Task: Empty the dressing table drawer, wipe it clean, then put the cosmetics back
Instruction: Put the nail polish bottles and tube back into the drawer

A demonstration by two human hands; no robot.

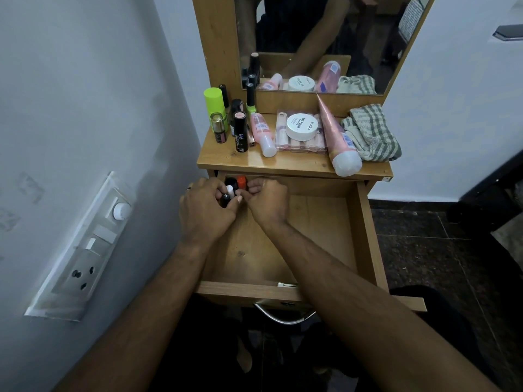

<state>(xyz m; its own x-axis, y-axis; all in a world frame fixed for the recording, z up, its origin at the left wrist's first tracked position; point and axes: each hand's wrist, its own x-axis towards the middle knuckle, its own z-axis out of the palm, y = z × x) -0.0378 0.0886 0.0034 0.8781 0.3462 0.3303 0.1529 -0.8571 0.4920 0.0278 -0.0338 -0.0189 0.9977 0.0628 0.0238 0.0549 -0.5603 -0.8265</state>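
In the far left corner of the open drawer (pixel 311 222), a cluster of small bottles (pixel 233 188) is gripped by the left hand (pixel 205 210) and the right hand (pixel 267 200), fingers curled around them. More cosmetics (pixel 240 123) and a checked cloth (pixel 370 132) are seen on the desk (pixel 223 158) above.

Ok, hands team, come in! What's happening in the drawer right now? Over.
Left hand and right hand both pinching small bottles at drawer back-left corner. Most cosmetics and the cloth on the tabletop. Nothing blocking.

Wall switchboard (pixel 82 247) (white), mirror (pixel 317 38), dark floor (pixel 441 250).
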